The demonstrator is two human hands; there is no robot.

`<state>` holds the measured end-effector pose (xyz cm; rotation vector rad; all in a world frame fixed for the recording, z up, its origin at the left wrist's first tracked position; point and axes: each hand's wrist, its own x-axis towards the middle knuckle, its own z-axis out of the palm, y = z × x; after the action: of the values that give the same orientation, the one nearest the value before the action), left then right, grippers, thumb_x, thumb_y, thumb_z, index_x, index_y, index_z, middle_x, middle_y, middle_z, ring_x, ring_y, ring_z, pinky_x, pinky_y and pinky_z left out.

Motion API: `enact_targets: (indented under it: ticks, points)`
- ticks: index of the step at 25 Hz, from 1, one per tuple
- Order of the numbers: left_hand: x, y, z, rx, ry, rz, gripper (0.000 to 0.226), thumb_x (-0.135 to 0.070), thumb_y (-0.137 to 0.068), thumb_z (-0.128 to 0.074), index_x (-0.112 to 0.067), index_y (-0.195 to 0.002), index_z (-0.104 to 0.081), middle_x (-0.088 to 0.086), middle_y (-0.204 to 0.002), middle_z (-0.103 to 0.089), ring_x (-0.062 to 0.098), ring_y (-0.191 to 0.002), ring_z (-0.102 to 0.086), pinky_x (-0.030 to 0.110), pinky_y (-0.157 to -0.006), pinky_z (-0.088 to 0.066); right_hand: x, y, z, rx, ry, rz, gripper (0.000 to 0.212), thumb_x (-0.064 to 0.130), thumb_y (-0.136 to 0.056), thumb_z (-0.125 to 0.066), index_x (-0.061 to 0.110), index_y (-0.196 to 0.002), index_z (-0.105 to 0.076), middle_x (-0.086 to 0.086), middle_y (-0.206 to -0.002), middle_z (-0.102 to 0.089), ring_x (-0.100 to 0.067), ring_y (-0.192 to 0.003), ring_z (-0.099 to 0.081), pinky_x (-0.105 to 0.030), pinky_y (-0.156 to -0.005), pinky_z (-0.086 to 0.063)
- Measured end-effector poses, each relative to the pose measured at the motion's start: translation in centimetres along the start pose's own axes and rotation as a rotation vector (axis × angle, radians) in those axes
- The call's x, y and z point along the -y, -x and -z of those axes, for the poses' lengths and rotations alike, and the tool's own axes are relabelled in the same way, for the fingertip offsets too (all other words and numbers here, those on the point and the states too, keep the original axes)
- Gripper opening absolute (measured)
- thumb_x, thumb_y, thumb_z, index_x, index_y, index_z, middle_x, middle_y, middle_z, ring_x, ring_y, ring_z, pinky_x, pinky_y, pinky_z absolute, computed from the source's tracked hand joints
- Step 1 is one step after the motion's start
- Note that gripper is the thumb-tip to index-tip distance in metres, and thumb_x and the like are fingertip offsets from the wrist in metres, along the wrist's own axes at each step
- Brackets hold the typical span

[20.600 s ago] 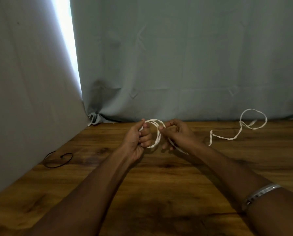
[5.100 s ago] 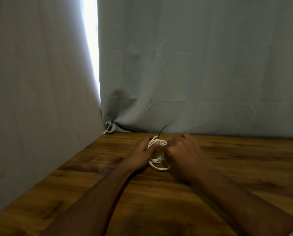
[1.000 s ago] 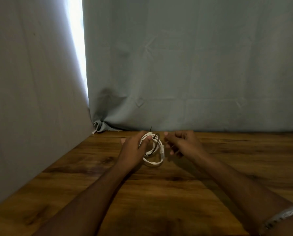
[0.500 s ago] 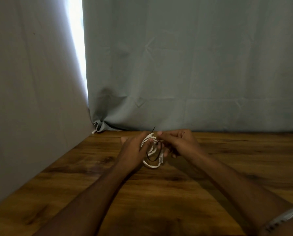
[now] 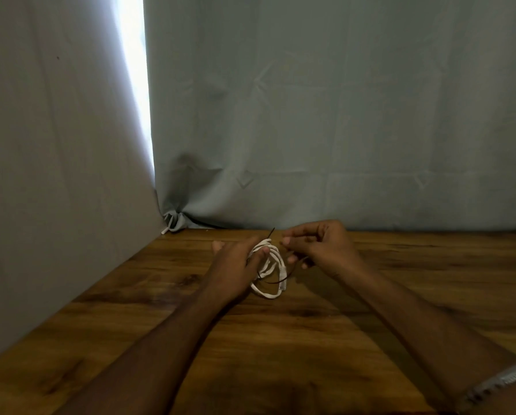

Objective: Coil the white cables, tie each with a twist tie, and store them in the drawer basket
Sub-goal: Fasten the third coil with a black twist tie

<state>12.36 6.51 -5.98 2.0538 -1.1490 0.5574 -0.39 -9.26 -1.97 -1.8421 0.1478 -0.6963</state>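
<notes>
A white cable is wound into a small coil on the wooden table. My left hand grips the coil's left side, thumb across the strands. A thin black twist tie runs across the coil; one end sticks up above it and the other leads right, under my right hand. My right hand is just right of the coil with fingers curled, pinching the tie's end. The drawer basket is out of sight.
Grey curtains close off the table at the back and along the left. A small white piece pokes out at the curtain corner. A metal bracelet is on my right wrist.
My right hand has drawn back to the right from the coil, taking the black tie's end with it. My left hand keeps the coil in place.
</notes>
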Motion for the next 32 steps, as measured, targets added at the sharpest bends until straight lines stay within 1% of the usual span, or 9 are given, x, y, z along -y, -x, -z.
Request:
enact_targets:
  ticks: [2,4,7,9,11,15,20,25,32]
  points:
    - [-0.1,0.2,0.0,0.006,-0.015,0.008,0.026,-0.047,-0.107,-0.042,-0.038,-0.120,-0.064,-0.015,-0.101,-0.075,0.007,-0.099,-0.065,0.042,-0.100,-0.033,-0.7,-0.7,0.6,-0.111,0.230,0.078,0.017,0.007,-0.095,-0.071,0.008,-0.110,-0.077,0.000,-0.085,-0.078,-0.008,-0.063,-0.073,-0.023,-0.056,-0.057]
    - [-0.3,0.4,0.0,0.019,-0.003,0.004,0.027,-0.048,-0.107,-0.041,-0.039,-0.118,-0.064,-0.016,-0.100,-0.074,0.007,-0.102,-0.061,0.042,-0.099,-0.033,-1.1,-1.0,0.9,-0.182,0.384,0.138,0.021,0.011,-0.096,-0.069,0.011,-0.117,-0.076,0.005,-0.089,-0.075,-0.006,-0.064,-0.073,-0.025,-0.063,-0.060]
    - [-0.8,0.4,0.0,0.046,-0.024,-0.026,0.027,-0.048,-0.107,-0.040,-0.038,-0.117,-0.063,-0.016,-0.100,-0.074,0.006,-0.101,-0.059,0.039,-0.097,-0.031,-1.3,-0.8,0.9,-0.220,0.436,0.175,0.013,0.012,-0.097,-0.069,0.013,-0.106,-0.078,0.007,-0.083,-0.072,-0.007,-0.062,-0.072,-0.030,-0.067,-0.062]
    - [-1.2,0.5,0.0,0.055,-0.063,-0.051,0.027,-0.047,-0.108,-0.040,-0.038,-0.117,-0.063,-0.016,-0.101,-0.074,0.009,-0.100,-0.056,0.037,-0.093,-0.029,-1.5,-0.5,0.8,-0.215,0.427,0.185,0.012,0.015,-0.097,-0.069,0.018,-0.088,-0.077,0.005,-0.072,-0.073,-0.010,-0.058,-0.072,-0.037,-0.065,-0.063]
    - [-1.6,0.6,0.1,0.059,-0.080,-0.072,0.025,-0.048,-0.107,-0.039,-0.039,-0.115,-0.062,-0.016,-0.100,-0.073,0.010,-0.098,-0.052,0.037,-0.091,-0.028,-1.7,-0.2,0.6,-0.190,0.375,0.161,0.018,0.016,-0.096,-0.070,0.021,-0.080,-0.075,-0.001,-0.068,-0.074,-0.013,-0.055,-0.072,-0.037,-0.060,-0.061]
    - [-2.3,0.6,0.4,0.078,-0.094,-0.131,0.023,-0.043,-0.108,-0.041,-0.035,-0.107,-0.063,-0.014,-0.094,-0.072,0.004,-0.089,-0.056,0.038,-0.092,-0.027,-1.5,0.1,0.1,-0.164,0.182,0.096,0.019,0.010,-0.096,-0.070,0.020,-0.080,-0.075,-0.002,-0.071,-0.077,-0.015,-0.060,-0.075,-0.024,-0.053,-0.054]
    - [-2.3,0.6,0.4,0.092,-0.102,-0.153,0.024,-0.043,-0.107,-0.041,-0.034,-0.100,-0.061,-0.015,-0.089,-0.070,0.001,-0.085,-0.057,0.038,-0.093,-0.027,-0.6,0.7,-0.1,-0.145,0.018,0.082,0.018,0.008,-0.097,-0.068,0.010,-0.081,-0.077,-0.005,-0.072,-0.078,-0.017,-0.063,-0.076,-0.020,-0.051,-0.055]
    - [-2.4,0.6,0.4,0.098,-0.113,-0.156,0.024,-0.043,-0.108,-0.041,-0.034,-0.100,-0.062,-0.015,-0.092,-0.071,0.001,-0.087,-0.058,0.038,-0.094,-0.028,-0.6,0.6,0.0,-0.129,0.079,0.107,0.017,0.010,-0.096,-0.069,0.014,-0.082,-0.077,-0.004,-0.074,-0.078,-0.019,-0.062,-0.076,-0.015,-0.051,-0.051]
    - [-2.4,0.6,0.5,0.095,-0.118,-0.154,0.023,-0.042,-0.108,-0.042,-0.034,-0.104,-0.063,-0.014,-0.095,-0.071,0.003,-0.088,-0.058,0.036,-0.091,-0.025,-0.9,0.6,-0.1,-0.078,0.078,0.056,0.010,0.009,-0.094,-0.072,0.015,-0.090,-0.078,-0.004,-0.072,-0.078,-0.017,-0.058,-0.073,-0.018,-0.052,-0.053]
